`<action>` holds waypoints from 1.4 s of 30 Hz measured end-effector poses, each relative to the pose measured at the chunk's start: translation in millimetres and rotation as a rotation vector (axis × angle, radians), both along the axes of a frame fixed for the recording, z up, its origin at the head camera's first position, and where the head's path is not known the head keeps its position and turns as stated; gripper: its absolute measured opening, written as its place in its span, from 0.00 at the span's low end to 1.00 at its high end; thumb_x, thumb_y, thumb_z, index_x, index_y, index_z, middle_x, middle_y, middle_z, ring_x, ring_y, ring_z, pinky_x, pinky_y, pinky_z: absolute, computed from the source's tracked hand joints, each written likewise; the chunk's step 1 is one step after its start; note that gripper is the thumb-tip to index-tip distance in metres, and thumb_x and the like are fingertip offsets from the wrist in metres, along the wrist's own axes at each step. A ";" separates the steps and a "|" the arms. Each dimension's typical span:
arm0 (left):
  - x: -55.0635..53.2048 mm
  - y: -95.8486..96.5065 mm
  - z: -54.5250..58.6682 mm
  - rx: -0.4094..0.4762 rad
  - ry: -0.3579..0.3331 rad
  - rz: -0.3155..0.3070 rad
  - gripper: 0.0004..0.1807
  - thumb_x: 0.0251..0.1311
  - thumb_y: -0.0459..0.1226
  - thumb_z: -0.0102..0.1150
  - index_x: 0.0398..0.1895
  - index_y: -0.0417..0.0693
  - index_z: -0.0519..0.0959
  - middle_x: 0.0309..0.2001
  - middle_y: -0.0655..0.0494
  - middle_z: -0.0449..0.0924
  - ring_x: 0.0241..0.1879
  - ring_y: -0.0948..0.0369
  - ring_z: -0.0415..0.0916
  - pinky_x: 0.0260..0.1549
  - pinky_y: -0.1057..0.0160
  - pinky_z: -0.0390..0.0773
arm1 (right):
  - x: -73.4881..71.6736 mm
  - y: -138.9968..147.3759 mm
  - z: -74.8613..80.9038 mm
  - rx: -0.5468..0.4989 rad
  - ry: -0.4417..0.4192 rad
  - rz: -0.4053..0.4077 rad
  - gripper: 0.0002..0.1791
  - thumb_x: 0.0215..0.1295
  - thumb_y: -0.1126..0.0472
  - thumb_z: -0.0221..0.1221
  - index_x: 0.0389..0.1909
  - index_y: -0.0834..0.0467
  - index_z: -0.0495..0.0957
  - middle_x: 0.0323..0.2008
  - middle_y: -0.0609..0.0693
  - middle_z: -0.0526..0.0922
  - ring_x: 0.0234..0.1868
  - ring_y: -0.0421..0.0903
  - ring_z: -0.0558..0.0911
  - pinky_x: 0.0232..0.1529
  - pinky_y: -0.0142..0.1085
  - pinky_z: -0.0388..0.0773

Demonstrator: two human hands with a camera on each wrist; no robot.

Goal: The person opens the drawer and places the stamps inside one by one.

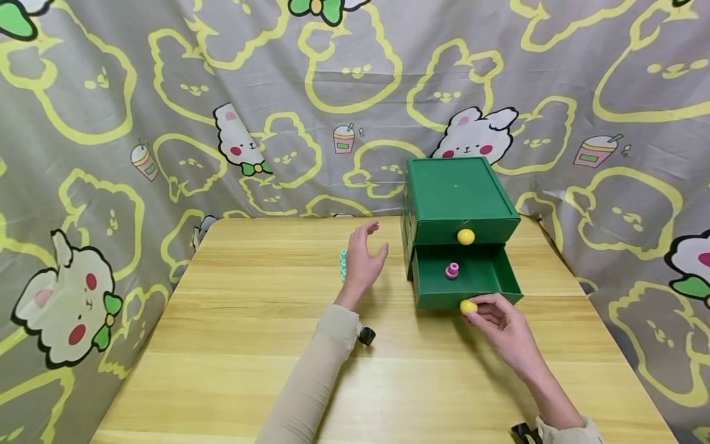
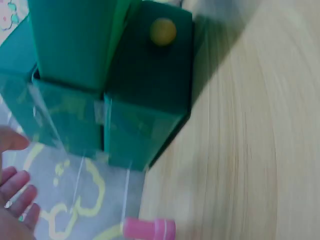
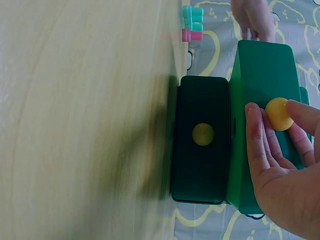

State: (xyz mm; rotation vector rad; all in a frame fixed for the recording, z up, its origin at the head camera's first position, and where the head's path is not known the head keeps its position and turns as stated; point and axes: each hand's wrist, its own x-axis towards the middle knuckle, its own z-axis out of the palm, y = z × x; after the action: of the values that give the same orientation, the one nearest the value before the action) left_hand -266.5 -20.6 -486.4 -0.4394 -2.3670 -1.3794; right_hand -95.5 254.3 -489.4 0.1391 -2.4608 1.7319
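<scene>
Green and pulled out, the drawer (image 1: pixel 438 301) could jolt and topple the pink piece (image 1: pixel 452 271) sitting inside it if my right hand (image 1: pixel 503 328), pinching its yellow knob (image 1: pixel 468 307), jerks, while my left hand (image 1: pixel 364 262), loosely spread and empty, hovers beside the cabinet (image 1: pixel 459 188).

Two hands (image 1: pixel 363 262) (image 1: pixel 506 330), one cabinet (image 1: pixel 457 188), three knobs (image 1: pixel 466 237) (image 1: pixel 468 307) (image 3: pixel 203 134) — two pink pegs (image 1: pixel 452 271) (image 3: pixel 192 35)

Left grip (image 1: pixel 363 259) hovers, thumb (image 1: pixel 383 251) apart, fingers (image 1: pixel 363 232) apparently slightly bent; right grip (image 1: pixel 506 328) pinches, arm extended.
</scene>
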 end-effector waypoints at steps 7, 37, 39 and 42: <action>-2.8 -22.3 -4.8 -0.180 -0.230 -0.171 0.36 0.63 0.38 0.72 0.74 0.47 0.69 0.68 0.49 0.74 0.62 0.48 0.75 0.55 0.52 0.82 | -1.2 0.6 1.0 -0.011 0.006 0.002 0.14 0.73 0.66 0.63 0.55 0.64 0.77 0.44 0.57 0.86 0.43 0.48 0.90 0.45 0.29 0.86; -0.9 -37.7 -24.4 -0.568 -0.106 -0.188 0.07 0.62 0.29 0.70 0.42 0.44 0.89 0.42 0.52 0.91 0.42 0.56 0.87 0.48 0.58 0.86 | -0.4 1.0 -0.9 -0.013 0.001 0.001 0.14 0.73 0.66 0.63 0.55 0.64 0.77 0.44 0.56 0.86 0.43 0.46 0.90 0.45 0.28 0.86; -0.4 -37.0 -23.5 -0.538 -0.114 -0.191 0.06 0.62 0.31 0.71 0.42 0.44 0.89 0.42 0.52 0.91 0.43 0.56 0.88 0.49 0.58 0.86 | -0.2 0.9 -1.0 -0.010 0.000 0.000 0.14 0.72 0.66 0.63 0.55 0.64 0.77 0.44 0.57 0.86 0.43 0.46 0.90 0.45 0.28 0.86; 0.3 -34.8 -20.6 -0.502 -0.113 -0.191 0.06 0.63 0.35 0.72 0.41 0.44 0.89 0.40 0.53 0.91 0.41 0.58 0.88 0.46 0.59 0.86 | 0.2 0.6 -0.8 -0.003 -0.001 -0.001 0.13 0.73 0.66 0.63 0.55 0.64 0.77 0.44 0.58 0.86 0.43 0.46 0.90 0.45 0.28 0.86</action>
State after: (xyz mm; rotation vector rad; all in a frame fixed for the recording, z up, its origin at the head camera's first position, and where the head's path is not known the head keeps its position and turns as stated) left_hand -266.2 -55.5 -507.0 -0.7552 -2.8238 -0.8820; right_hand -95.3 254.9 -490.2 0.1364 -2.4584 1.7361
